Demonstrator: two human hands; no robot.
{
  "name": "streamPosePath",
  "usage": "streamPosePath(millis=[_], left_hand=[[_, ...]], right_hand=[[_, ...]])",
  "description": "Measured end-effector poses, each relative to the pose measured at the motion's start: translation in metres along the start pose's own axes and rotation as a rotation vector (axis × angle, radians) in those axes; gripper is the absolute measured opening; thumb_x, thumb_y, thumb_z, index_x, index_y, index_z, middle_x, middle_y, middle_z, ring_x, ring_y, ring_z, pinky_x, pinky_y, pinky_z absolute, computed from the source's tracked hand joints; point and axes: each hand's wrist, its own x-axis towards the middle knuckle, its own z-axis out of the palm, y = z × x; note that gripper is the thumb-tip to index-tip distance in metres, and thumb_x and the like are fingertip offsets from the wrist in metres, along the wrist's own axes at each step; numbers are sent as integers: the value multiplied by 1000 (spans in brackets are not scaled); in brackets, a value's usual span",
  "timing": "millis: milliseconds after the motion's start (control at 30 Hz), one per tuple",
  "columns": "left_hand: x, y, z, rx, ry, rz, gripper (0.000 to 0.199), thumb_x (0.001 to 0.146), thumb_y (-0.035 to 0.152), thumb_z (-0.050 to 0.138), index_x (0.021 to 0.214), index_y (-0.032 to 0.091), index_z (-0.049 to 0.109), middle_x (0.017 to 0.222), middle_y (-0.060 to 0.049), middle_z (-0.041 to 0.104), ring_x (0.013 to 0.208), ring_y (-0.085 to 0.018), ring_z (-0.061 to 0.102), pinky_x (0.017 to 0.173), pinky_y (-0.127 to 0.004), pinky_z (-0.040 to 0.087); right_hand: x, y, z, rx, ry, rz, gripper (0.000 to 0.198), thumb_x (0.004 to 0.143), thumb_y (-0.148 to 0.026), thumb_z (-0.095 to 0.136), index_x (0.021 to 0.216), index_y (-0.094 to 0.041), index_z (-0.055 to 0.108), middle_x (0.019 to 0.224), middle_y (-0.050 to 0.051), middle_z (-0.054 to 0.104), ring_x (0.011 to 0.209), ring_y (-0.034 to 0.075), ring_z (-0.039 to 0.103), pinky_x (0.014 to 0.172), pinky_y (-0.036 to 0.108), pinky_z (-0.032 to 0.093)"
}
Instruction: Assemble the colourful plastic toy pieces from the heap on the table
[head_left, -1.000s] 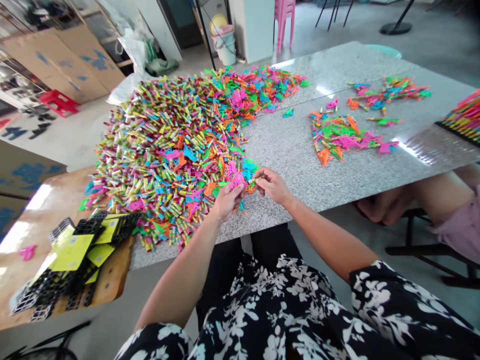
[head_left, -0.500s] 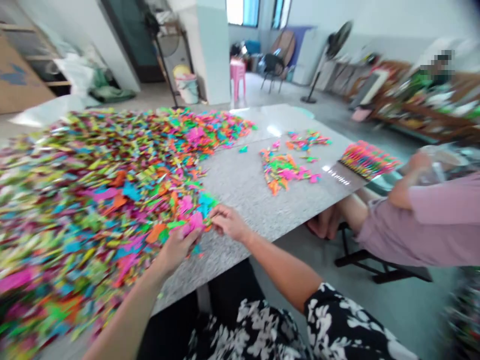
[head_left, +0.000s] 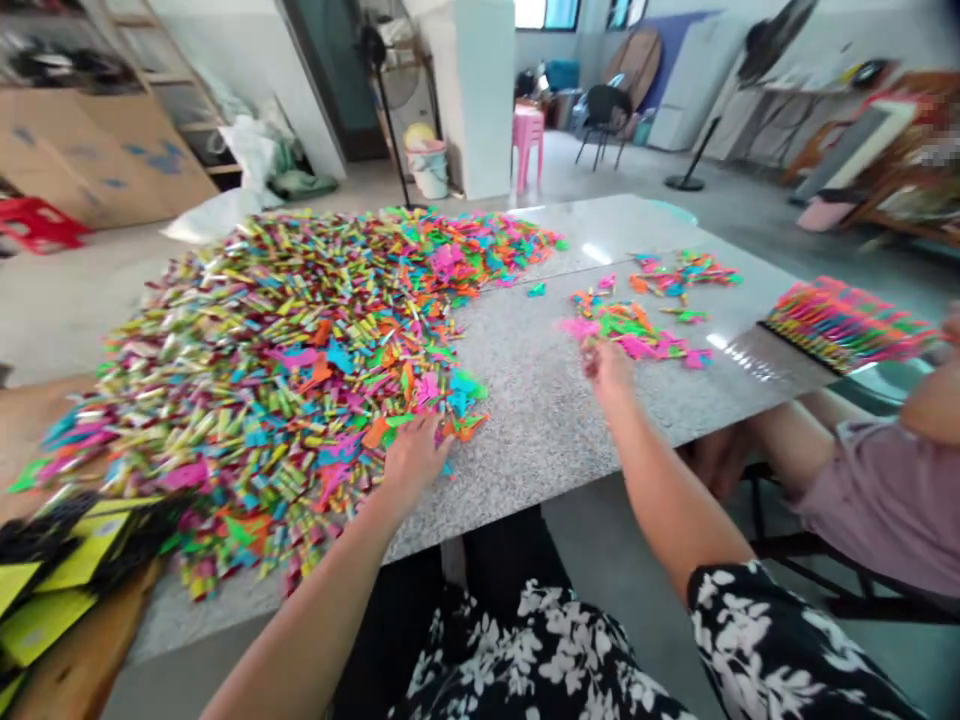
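My left hand (head_left: pixel 416 458) reaches to the near right edge of a large heap of small colourful plastic pieces (head_left: pixel 300 320). Its thumb stands apart from the fingers, and the fingertips touch loose pieces, partly hidden. Over the grey speckled table (head_left: pixel 525 400), my right hand (head_left: pixel 611 372) pinches a small pink plastic piece (head_left: pixel 579 328), blurred by motion. Just beyond it lies a smaller group of green, orange and pink pieces (head_left: pixel 637 332). Several blue, green and orange pieces (head_left: pixel 466 392) lie right of my left hand.
At the right, a black-edged rack of upright bright pieces (head_left: pixel 847 325) stands near the table edge, beside a seated person in mauve clothes (head_left: pixel 892 490). Yellow cards with black parts (head_left: pixel 67 580) lie at lower left. A pink stool (head_left: pixel 529 140) and fans stand behind.
My right hand has moved away from my left, rightward towards the smaller group, carrying a pink piece. My left hand no longer holds the pink piece and now touches the heap. The view has swung left.
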Motion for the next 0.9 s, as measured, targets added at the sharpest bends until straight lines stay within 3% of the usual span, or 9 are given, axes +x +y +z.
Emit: streamPosePath(millis=[67, 133, 233, 300, 433, 500, 600, 733, 900], left_hand=[[1, -4, -1, 117, -49, 2, 37, 99, 36, 65, 134, 25, 71, 140, -15, 71, 131, -36, 65, 111, -47, 50], [6, -1, 0, 186, -105, -8, 37, 100, 38, 66, 135, 26, 71, 141, -14, 68, 126, -36, 66, 104, -46, 53], [21, 12, 4, 225, -95, -3, 36, 103, 41, 61, 133, 25, 71, 137, -17, 68, 123, -37, 66, 99, -47, 54], [36, 20, 7, 225, -39, -5, 38, 106, 42, 54, 135, 23, 70, 139, -19, 67, 130, -40, 63, 101, -49, 53], [67, 29, 14, 262, -76, -46, 60, 103, 55, 58, 144, 12, 64, 153, -30, 56, 138, -51, 56, 106, -59, 50], [75, 31, 17, 291, -159, -48, 66, 102, 57, 60, 144, 6, 63, 151, -35, 56, 134, -52, 59, 106, -59, 50], [73, 38, 20, 336, -228, -15, 68, 98, 54, 69, 144, 4, 61, 146, -35, 59, 134, -50, 59, 106, -55, 52], [58, 50, 24, 375, -275, 11, 48, 103, 32, 62, 146, 12, 59, 145, -27, 62, 126, -40, 67, 100, -44, 55], [49, 35, 21, 240, -167, -2, 45, 100, 24, 59, 145, 18, 61, 144, -21, 66, 123, -37, 70, 99, -45, 55]], right_hand=[[8, 18, -1, 50, 100, 12, 31, 107, -38, 49, 86, -26, 68, 57, 0, 61, 37, 8, 43, 41, 23, 26], [7, 26, 24, 8, 131, 60, 22, 106, -33, 53, 95, -28, 71, 68, 2, 67, 47, 15, 54, 44, 26, 37], [-5, 17, 88, -198, -36, 69, 15, 99, -23, 63, 106, -27, 75, 102, 8, 75, 90, 28, 73, 76, 41, 60], [-14, 2, 131, -338, -155, 40, 21, 99, -25, 64, 116, -24, 75, 125, 12, 73, 115, 30, 72, 97, 44, 59], [-29, -28, 178, -664, -300, 49, 36, 105, -29, 56, 137, -17, 70, 145, 19, 63, 116, 29, 72, 100, 39, 57], [-32, -34, 180, -682, -337, 17, 39, 105, -31, 58, 139, -15, 69, 149, 21, 62, 116, 29, 72, 99, 38, 58], [-28, -30, 162, -608, -395, 38, 29, 104, -25, 58, 122, -19, 79, 132, 15, 74, 114, 27, 73, 99, 35, 56], [-9, -16, 131, -601, -306, 180, 31, 103, -18, 51, 109, -18, 82, 115, 12, 81, 110, 25, 74, 96, 31, 52], [7, -10, 123, -534, -230, 206, 30, 102, -17, 54, 115, -19, 81, 116, 10, 82, 109, 24, 74, 92, 28, 50]])
